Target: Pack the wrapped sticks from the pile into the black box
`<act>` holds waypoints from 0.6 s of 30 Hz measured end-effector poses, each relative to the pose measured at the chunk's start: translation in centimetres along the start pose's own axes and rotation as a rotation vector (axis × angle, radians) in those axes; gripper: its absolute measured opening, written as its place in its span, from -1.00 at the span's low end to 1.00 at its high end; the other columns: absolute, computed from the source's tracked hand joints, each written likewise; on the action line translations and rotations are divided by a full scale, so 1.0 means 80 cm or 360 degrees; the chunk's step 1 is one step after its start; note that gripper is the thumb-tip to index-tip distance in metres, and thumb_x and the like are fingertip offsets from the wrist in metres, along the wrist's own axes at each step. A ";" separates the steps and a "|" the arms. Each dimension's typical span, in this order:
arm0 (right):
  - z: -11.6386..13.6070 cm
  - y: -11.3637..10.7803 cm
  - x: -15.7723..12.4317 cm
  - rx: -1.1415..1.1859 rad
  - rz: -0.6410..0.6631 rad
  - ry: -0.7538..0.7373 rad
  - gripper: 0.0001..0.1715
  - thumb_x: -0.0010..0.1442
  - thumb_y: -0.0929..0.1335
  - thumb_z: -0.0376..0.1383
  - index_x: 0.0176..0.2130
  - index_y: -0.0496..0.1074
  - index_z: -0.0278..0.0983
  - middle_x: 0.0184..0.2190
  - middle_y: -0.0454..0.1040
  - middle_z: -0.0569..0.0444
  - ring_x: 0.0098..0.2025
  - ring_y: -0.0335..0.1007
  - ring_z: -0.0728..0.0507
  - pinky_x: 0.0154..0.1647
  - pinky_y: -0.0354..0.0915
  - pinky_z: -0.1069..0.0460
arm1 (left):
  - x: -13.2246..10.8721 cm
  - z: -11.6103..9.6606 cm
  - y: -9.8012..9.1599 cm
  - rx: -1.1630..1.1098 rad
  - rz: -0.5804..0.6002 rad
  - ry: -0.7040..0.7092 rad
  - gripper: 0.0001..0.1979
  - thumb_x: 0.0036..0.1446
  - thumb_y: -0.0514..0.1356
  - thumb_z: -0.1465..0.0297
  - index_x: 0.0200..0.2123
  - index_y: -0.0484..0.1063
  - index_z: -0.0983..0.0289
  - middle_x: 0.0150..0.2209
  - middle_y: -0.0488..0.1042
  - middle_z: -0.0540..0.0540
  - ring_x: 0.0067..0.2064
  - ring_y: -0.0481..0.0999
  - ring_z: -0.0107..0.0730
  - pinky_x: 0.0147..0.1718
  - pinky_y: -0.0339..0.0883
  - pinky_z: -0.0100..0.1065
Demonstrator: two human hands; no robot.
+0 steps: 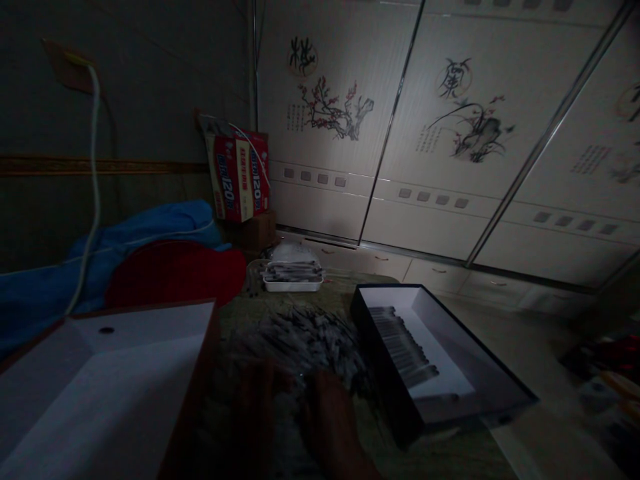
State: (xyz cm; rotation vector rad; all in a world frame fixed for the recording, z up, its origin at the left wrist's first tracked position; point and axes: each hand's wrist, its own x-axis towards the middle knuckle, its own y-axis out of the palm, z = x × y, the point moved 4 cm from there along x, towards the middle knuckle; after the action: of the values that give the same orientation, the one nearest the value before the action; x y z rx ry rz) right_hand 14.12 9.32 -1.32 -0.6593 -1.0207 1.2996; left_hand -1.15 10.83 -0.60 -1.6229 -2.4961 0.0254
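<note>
Both hands are low in the middle of the dim head view, at the near edge of a loose pile of thin, pen-like sticks (305, 337). My left hand (257, 397) is dark and smeared by motion, its fingers near the sticks. My right hand (330, 410) is beside it, at the sticks' near right part; shadow hides its fingertips. I cannot make out whether either hand holds a stick. To the right, a dark-sided box (480, 340) with a white inside holds a row of similar sticks (405, 347) lying side by side.
A large white-lined box (135, 387) stands at the left. Behind the pile, a white tray (293, 287) holds more sticks. Red cloth (175, 270) and blue cloth (150, 227) lie at the back left. A red carton (240, 177) stands before sliding cabinet doors (330, 87). A white cable (95, 167) hangs left.
</note>
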 end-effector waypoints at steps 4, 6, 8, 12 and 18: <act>-0.004 -0.011 -0.002 0.0092 -0.0056 -0.0007 -0.74 0.14 0.26 -0.50 -0.31 0.48 -0.24 -0.33 0.50 0.00 -0.25 0.43 -0.14 -0.22 0.25 0.05 | -0.001 -0.004 0.005 -0.0231 -0.0031 -0.0137 -0.58 0.02 0.11 -0.06 -0.50 0.45 0.17 -0.57 0.53 0.06 -0.47 0.51 -0.18 -0.34 0.40 -0.19; -0.011 -0.032 -0.007 0.0251 -0.0181 0.0000 -0.79 0.22 0.24 -0.39 -0.33 0.46 -0.22 -0.34 0.48 0.03 -0.27 0.41 -0.12 -0.26 0.24 0.06 | -0.003 -0.007 0.009 -0.0434 -0.0059 -0.0215 -0.62 -0.03 0.17 -0.04 -0.50 0.44 0.16 -0.61 0.50 0.02 -0.53 0.50 -0.22 -0.43 0.42 -0.22; -0.020 -0.056 -0.016 0.0478 -0.0346 0.0030 -0.76 0.28 0.22 -0.27 -0.33 0.44 -0.22 -0.37 0.47 0.05 -0.32 0.40 -0.10 -0.31 0.24 0.08 | -0.004 -0.005 0.015 -0.0663 -0.0050 -0.0316 -0.67 -0.09 0.25 0.02 -0.54 0.43 0.16 -0.64 0.48 -0.01 -0.57 0.48 -0.27 -0.51 0.42 -0.26; -0.041 -0.091 -0.039 0.0769 -0.0678 0.0257 -0.68 0.24 0.25 -0.09 -0.28 0.45 -0.25 -0.40 0.51 0.06 -0.35 0.43 -0.10 -0.32 0.28 0.10 | -0.004 0.017 0.025 -0.1071 -0.0051 -0.0492 -0.66 -0.38 0.41 0.16 -0.50 0.44 0.17 -0.58 0.51 -0.05 -0.55 0.52 -0.30 -0.53 0.45 -0.28; -0.040 -0.099 -0.074 0.0709 -0.0928 0.0235 -0.75 0.17 0.32 -0.11 -0.35 0.47 -0.21 -0.49 0.51 0.09 -0.47 0.42 -0.08 -0.38 0.30 0.10 | -0.008 0.021 0.040 -0.1380 -0.0020 -0.0804 -0.59 -0.42 0.45 0.23 -0.47 0.39 0.21 -0.59 0.51 -0.10 -0.57 0.51 -0.38 -0.60 0.39 -0.36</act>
State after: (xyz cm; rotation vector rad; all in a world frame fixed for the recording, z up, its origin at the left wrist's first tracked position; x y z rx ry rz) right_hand 20.86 2.53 2.79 -0.0948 -0.6926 0.8975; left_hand 1.75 11.72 -2.65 -2.0845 -3.1433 -0.8652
